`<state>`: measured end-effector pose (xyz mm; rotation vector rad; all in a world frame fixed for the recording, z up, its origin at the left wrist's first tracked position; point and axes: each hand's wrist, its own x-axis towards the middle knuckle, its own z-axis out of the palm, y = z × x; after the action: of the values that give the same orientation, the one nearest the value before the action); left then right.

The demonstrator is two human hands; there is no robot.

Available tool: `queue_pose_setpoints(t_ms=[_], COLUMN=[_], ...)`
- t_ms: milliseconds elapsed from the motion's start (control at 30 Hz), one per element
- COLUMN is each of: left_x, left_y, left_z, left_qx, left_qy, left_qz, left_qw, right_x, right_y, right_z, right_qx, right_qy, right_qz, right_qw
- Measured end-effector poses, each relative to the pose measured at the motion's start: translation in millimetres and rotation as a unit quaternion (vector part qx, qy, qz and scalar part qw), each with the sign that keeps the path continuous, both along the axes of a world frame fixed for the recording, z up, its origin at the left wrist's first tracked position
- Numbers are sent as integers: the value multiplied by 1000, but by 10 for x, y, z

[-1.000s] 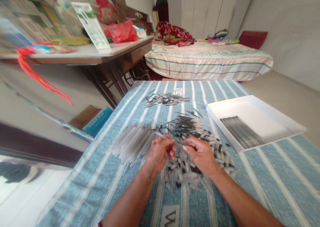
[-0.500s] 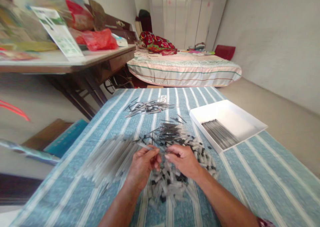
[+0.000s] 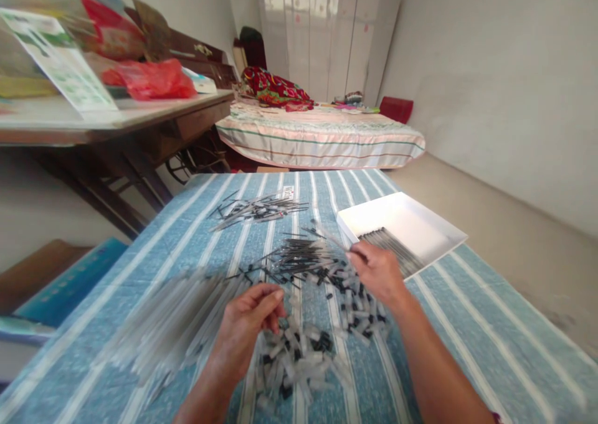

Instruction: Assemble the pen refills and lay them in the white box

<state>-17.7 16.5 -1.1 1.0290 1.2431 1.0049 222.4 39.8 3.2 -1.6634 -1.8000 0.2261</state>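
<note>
My right hand (image 3: 377,271) pinches a slim translucent pen (image 3: 332,237) by one end, at the near left side of the white box (image 3: 432,215). The pen slants up and left, blurred. In the box lies a row of dark-tipped pens (image 3: 390,249). My left hand (image 3: 252,312) is closed, thumb against the curled fingers, above the near pile of pen caps (image 3: 299,355); whatever it holds, if anything, is hidden. Left of it lie many clear pen barrels (image 3: 172,324). Beyond both hands is a heap of dark refills (image 3: 299,256).
A striped blue cloth (image 3: 467,324) covers the table. More thin parts (image 3: 261,209) lie scattered toward the far edge. More small caps (image 3: 362,309) spread below my right hand. A cluttered side table (image 3: 154,113) stands at left, a bed (image 3: 322,137) behind.
My hands have parted. The right one has carried the pen rightward to the white box, while the left stays over the caps. The whole view has shifted slightly right.
</note>
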Motion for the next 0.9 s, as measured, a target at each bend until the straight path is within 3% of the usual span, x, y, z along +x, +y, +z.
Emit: queue_pose_setpoints(t_ms=[100, 200, 333, 567, 900], left_x=[-14, -14, -29, -107, -173], left_y=[12, 17, 32, 84, 78], left_z=[36, 51, 30, -33, -23], left_qx=[8, 21, 41, 51, 78], left_qy=[43, 81, 123, 149, 171], left_qz=[14, 24, 48, 49, 70], left_qw=[999, 996, 990, 986, 980], right_x=[500, 864, 1070, 1074, 1141], right_y=[66, 76, 65, 68, -36], right_z=[8, -24, -91, -165, -240], right_qx=[-36, -87, -143, -217, -227], right_qy=[-152, -239, -275, -289, -280], right_qz=[-162, -223, -222, -218, -230], right_qw=[974, 941, 924, 907, 904])
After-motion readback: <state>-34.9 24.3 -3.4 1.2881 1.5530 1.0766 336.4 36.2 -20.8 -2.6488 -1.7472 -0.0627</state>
